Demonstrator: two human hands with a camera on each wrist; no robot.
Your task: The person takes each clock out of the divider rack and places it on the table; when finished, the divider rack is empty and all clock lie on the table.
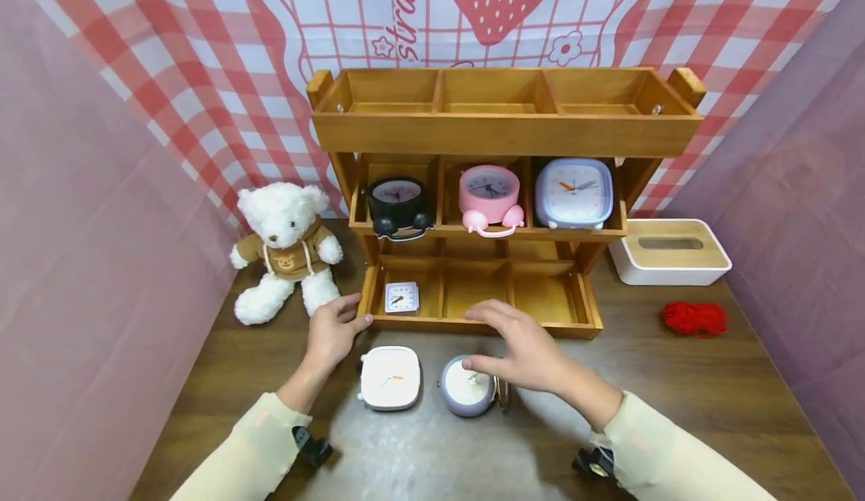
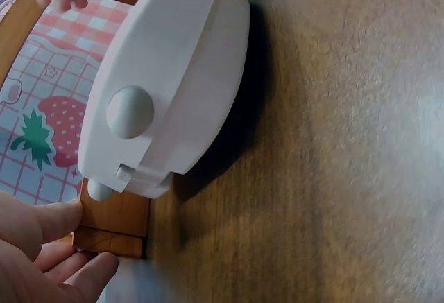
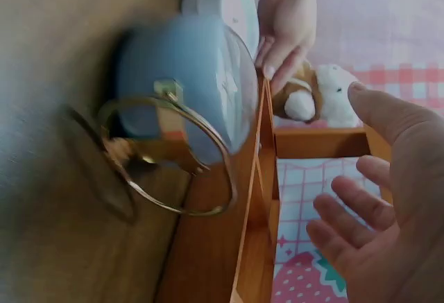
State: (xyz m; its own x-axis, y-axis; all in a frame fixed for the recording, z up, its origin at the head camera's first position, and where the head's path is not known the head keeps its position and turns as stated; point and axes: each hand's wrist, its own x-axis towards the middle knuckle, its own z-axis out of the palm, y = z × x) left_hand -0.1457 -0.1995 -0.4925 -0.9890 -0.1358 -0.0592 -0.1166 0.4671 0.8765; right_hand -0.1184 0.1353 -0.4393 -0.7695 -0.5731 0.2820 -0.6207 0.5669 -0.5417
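Note:
My left hand (image 1: 333,333) pinches the front left corner of the wooden shelf (image 1: 473,326); in the left wrist view, thumb and fingers (image 2: 95,275) lie on either side of that corner. Just right of it, a white square alarm clock (image 1: 390,378) lies face up on the table. The round blue-grey alarm clock (image 1: 468,386), with a gold ring handle (image 3: 225,178), lies beside it. Above and right of this clock hovers my right hand (image 1: 527,347), fingers spread and holding nothing. A small white square clock (image 1: 402,297) sits in the bottom left compartment.
On the middle tier stand a black clock (image 1: 397,193), a pink clock (image 1: 489,189) and a lavender clock (image 1: 574,194). A teddy bear (image 1: 286,242) sits left of the shelf. To the right are a tissue box (image 1: 669,273) and red yarn (image 1: 694,318).

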